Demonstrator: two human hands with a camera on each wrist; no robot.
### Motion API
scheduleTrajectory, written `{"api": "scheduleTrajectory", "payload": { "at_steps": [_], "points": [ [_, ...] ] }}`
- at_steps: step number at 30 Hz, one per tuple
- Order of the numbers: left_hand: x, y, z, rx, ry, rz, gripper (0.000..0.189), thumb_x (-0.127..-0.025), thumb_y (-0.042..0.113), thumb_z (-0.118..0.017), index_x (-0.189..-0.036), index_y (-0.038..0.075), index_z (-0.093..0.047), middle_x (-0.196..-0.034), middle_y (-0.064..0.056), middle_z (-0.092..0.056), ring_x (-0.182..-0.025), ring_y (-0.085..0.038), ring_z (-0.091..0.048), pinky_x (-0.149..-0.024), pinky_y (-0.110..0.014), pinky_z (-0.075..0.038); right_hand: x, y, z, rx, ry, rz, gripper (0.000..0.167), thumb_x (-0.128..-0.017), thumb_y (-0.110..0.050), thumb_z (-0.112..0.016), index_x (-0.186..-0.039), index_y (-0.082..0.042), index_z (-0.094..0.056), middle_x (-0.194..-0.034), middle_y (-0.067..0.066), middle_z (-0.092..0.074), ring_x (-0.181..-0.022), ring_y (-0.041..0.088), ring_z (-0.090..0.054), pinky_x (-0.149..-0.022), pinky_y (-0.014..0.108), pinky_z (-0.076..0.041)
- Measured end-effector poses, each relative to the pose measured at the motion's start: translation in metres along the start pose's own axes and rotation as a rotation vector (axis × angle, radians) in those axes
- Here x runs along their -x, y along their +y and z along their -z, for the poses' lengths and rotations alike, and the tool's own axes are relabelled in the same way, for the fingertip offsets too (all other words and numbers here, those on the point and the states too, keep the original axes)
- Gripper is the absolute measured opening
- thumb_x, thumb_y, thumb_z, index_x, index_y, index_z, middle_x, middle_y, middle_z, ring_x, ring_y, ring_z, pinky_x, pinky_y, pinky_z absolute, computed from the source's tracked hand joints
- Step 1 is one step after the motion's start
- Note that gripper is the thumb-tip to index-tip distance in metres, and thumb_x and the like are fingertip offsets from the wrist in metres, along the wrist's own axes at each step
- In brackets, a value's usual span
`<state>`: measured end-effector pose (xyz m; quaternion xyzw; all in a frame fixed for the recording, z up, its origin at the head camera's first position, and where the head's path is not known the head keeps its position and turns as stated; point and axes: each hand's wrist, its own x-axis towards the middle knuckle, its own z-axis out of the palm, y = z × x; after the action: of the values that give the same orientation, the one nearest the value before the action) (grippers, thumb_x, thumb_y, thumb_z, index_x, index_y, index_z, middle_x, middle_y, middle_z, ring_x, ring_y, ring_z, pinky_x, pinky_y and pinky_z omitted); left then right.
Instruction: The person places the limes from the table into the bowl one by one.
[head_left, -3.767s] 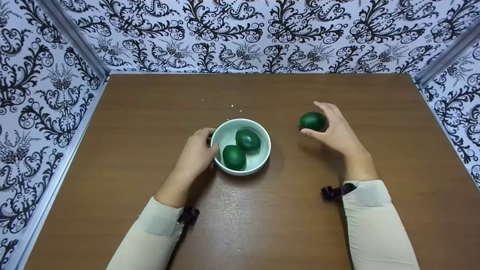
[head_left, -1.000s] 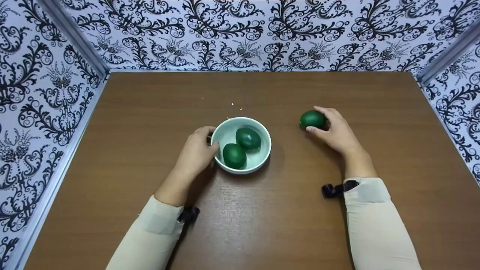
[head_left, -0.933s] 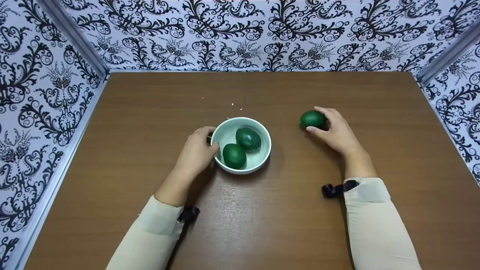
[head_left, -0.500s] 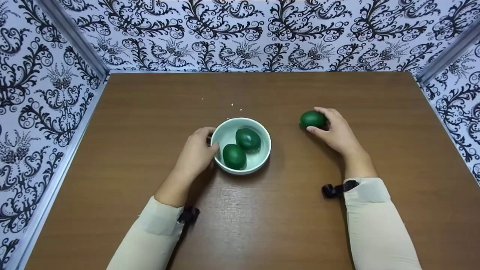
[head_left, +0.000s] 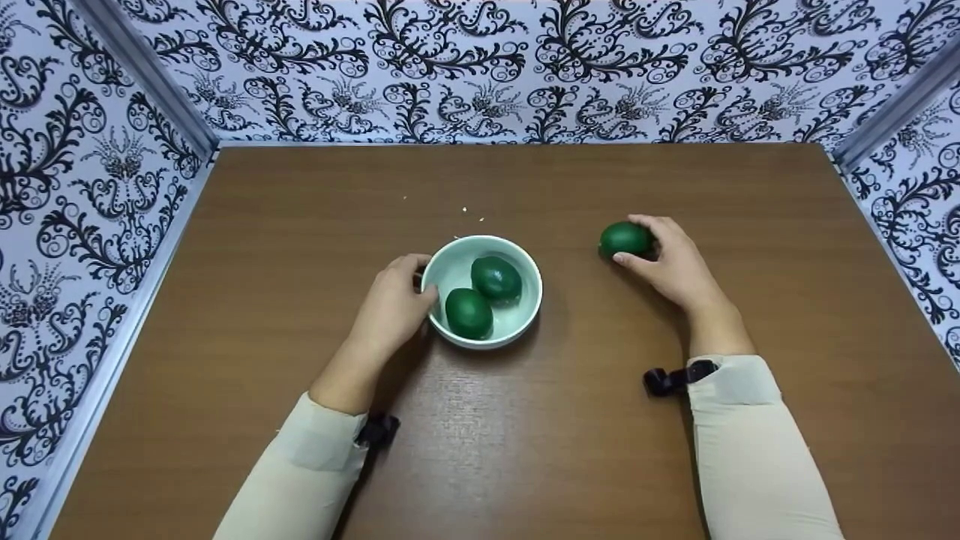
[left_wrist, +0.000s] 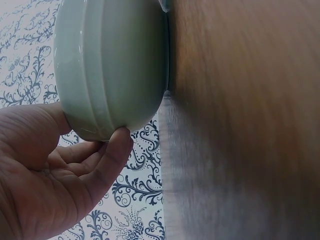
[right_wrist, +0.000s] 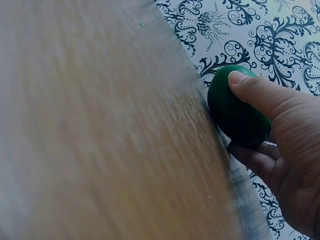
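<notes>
A pale green bowl stands on the wooden table, and two smooth, dark green egg-shaped objects lie inside it: one nearer, one farther back. My left hand grips the bowl's left side, thumb at the rim and fingers against the outer wall, as the left wrist view also shows. To the right of the bowl, my right hand holds a third dark green egg-shaped object between thumb and fingers. In the right wrist view this egg-shaped object appears at table level, its underside partly hidden.
The brown tabletop is bounded by black-and-white patterned walls at the back and sides. Several tiny pale crumbs lie behind the bowl. Each wrist carries a small black camera, such as the right wrist camera.
My right hand's thumb and fingers, spread wider around the egg-shaped object at first, have closed onto it. During the last second nothing has visibly moved; the left hand stays at the bowl.
</notes>
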<state>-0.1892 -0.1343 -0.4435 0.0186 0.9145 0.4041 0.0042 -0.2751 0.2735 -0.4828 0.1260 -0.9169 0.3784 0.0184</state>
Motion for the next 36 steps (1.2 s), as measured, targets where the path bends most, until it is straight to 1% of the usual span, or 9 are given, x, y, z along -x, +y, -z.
{"api": "scheduleTrajectory", "payload": {
  "at_steps": [7,14,19,36],
  "points": [
    [0.0003,0.0004,0.0001,-0.007,-0.003,0.006,0.041,-0.092,0.008,-0.064,-0.132,-0.001,-0.064,-0.129,-0.019,-0.067,-0.117,-0.033,-0.065,-0.104,-0.045,-0.051,-0.0005,0.0002,-0.0009,0.008,0.015,0.011,0.066,-0.091,-0.029,-0.081,-0.146,-0.005,-0.054,-0.144,0.022,-0.053,-0.127,0.040,-0.052,-0.108,0.058,-0.041],
    [0.0007,0.0021,0.0012,-0.010,-0.014,0.023,0.042,-0.092,0.008,-0.064,-0.133,0.000,-0.064,-0.131,-0.019,-0.066,-0.117,-0.033,-0.064,-0.103,-0.045,-0.051,0.0007,-0.0009,-0.0002,0.023,0.014,0.000,0.066,-0.091,-0.031,-0.081,-0.145,-0.006,-0.054,-0.145,0.020,-0.053,-0.130,0.041,-0.051,-0.110,0.058,-0.042],
    [0.0009,0.0022,0.0010,-0.011,-0.012,0.020,0.042,-0.092,0.008,-0.064,-0.133,0.000,-0.064,-0.131,-0.019,-0.066,-0.117,-0.033,-0.064,-0.103,-0.045,-0.051,0.0002,-0.0008,-0.0007,0.025,0.021,0.007,0.065,-0.090,-0.030,-0.081,-0.144,-0.005,-0.055,-0.143,0.021,-0.054,-0.128,0.041,-0.052,-0.109,0.058,-0.042],
    [0.0001,0.0009,0.0005,0.000,-0.004,0.010,0.040,-0.091,0.007,-0.065,-0.131,0.000,-0.066,-0.128,-0.019,-0.068,-0.116,-0.033,-0.065,-0.101,-0.045,-0.053,0.0005,-0.0026,0.0016,0.013,0.017,-0.013,0.066,-0.091,-0.033,-0.080,-0.145,-0.006,-0.054,-0.141,0.020,-0.054,-0.124,0.039,-0.053,-0.106,0.057,-0.043]
  ]
}}
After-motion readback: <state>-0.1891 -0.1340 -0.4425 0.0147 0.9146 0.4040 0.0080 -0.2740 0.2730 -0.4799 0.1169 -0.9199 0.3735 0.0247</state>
